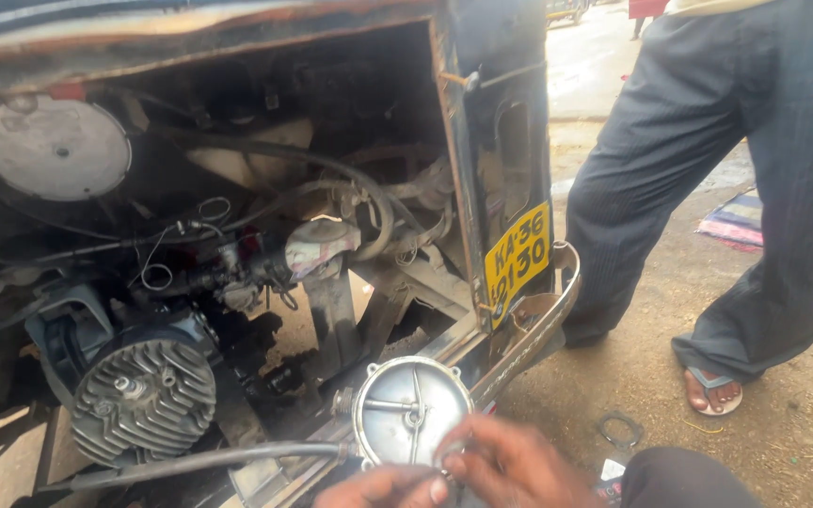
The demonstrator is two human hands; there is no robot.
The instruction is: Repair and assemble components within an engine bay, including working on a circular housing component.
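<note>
At the open rear engine bay, both hands pinch the round silver metal cover (413,410): left hand (383,487) fingers closed on its lower rim, right hand (510,461) beside. Best keep it level and steady.

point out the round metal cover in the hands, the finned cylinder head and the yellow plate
round metal cover (411,409), head view, on its ribbed inner face
finned cylinder head (143,400), head view, on the fins
yellow plate (517,256), head view, on its middle
</note>
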